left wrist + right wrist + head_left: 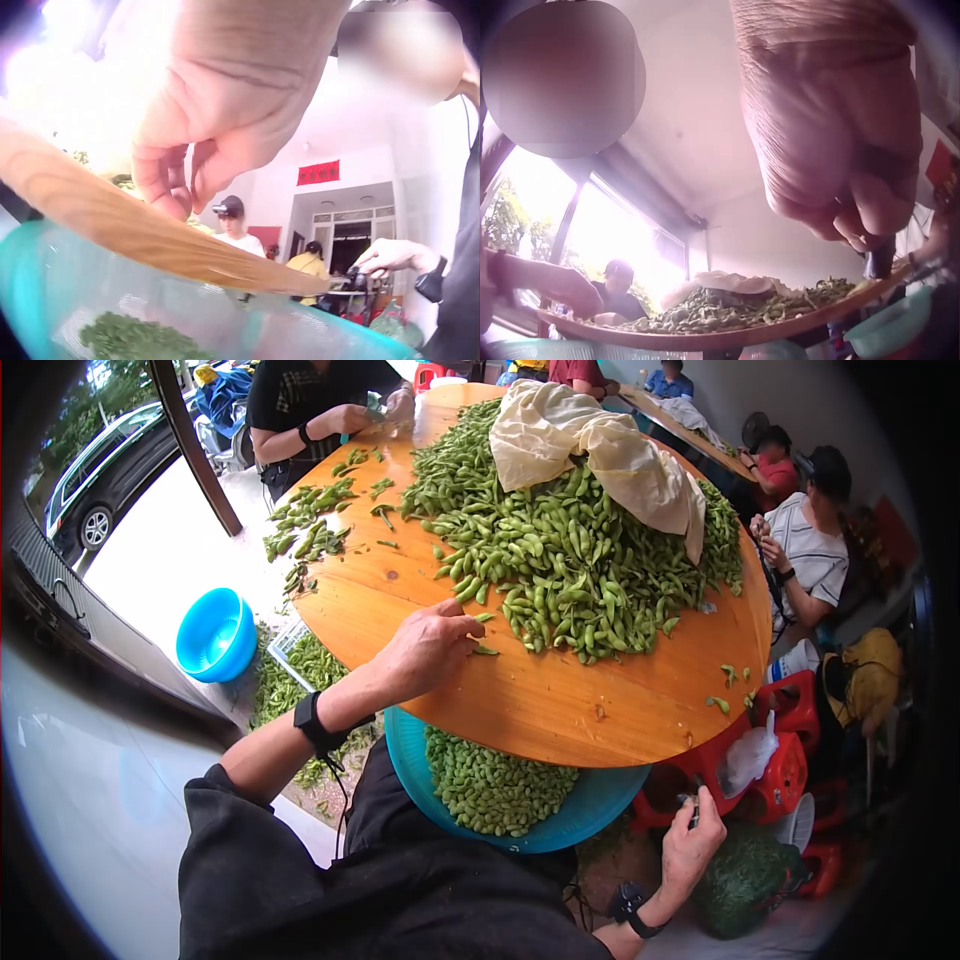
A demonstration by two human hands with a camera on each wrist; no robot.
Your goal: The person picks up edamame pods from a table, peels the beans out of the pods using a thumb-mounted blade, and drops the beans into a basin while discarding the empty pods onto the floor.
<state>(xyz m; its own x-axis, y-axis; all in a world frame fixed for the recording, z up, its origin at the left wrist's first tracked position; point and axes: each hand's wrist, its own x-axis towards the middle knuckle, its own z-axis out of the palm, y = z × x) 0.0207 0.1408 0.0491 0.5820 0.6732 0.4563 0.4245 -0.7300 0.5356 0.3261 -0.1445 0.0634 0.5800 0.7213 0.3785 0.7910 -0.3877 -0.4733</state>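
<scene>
Reading the round table (560, 700) as a clock face, with 6 o'clock at our own edge:

1. Left hand (425, 650). It rests on the wood at about 7 o'clock, fingers curled down and thumb close to forefinger. We cannot tell whether a pod is pinched between them. A loose pod (485, 650) lies just beside the fingertips, on their 3 o'clock side.

2. Pile of pods (580, 570). It runs from the centre out towards 12 and 3 o'clock, with a cloth (590, 445) draped over its top. Its near edge is close to the left hand.

3. Basin (405, 760). It sits under the table edge at 6 o'clock, against our body, partly filled with green pods.

4. Right hand (690, 845). It hangs below the table at about 5 o'clock, well apart from the left, fingers curled round a dark tool (881, 255).

In our judgement, good practice here is to draw single pods from the pile's near edge and not from under the cloth. We would also bring the tool hand up over the basin, so that whatever drops lands inside it.
</scene>
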